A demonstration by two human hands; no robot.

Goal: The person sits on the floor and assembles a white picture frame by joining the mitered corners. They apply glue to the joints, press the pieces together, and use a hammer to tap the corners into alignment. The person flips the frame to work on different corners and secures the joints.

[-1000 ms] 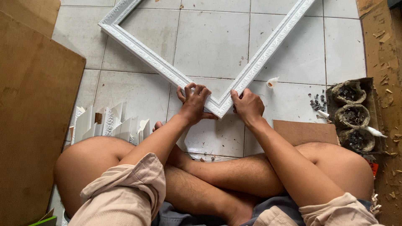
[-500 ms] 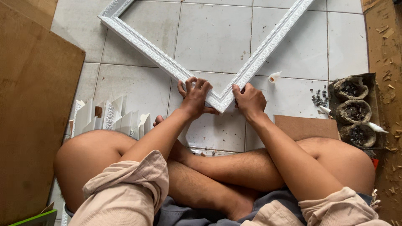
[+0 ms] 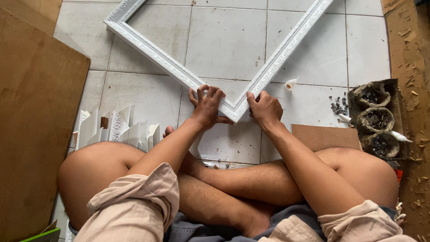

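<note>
A white ornate picture frame (image 3: 156,56) lies flat on the tiled floor, one corner pointing toward me. My left hand (image 3: 207,106) presses on the left moulding at that corner, fingers spread over it. On the right moulding beside the corner, my right hand (image 3: 265,109) grips the edge. Both hands squeeze the mitred joint together. I sit cross-legged just behind it.
Short white moulding offcuts (image 3: 117,128) stand left of my knee. A large brown board (image 3: 36,130) covers the left side. At the right sit a tray of round cups with small metal pieces (image 3: 377,120), loose staples (image 3: 338,106), a small white cap (image 3: 291,84) and a cardboard piece (image 3: 324,136).
Both hands stay on the frame corner; the view has shifted slightly, and the left fingers have spread a little more over the moulding.
</note>
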